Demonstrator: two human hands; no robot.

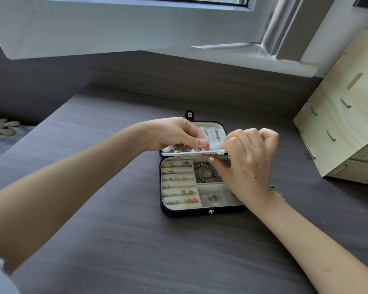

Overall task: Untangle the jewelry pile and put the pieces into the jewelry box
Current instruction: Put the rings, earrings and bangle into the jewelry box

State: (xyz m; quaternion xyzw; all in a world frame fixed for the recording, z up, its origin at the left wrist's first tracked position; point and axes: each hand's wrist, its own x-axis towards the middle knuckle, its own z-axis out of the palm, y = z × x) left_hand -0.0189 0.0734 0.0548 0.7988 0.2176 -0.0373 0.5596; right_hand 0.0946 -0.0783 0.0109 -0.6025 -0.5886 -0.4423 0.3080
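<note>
Open black rectangular jewelry box (187,212) on dark grey wood table (115,240). Left hand (174,132) pinches box's white flat earring panel (189,153), level above compartments. Right hand (246,164), fingers curled, pinches small silver stud earring (211,159) under panel's right end.

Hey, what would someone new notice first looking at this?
Both hands meet mid-table over the open black jewelry box: the left hand pinches its white earring panel, raised level above the trays, while the right hand pinches a small silver stud at the panel's right end. Colourful studs line the box's left rows.
</note>
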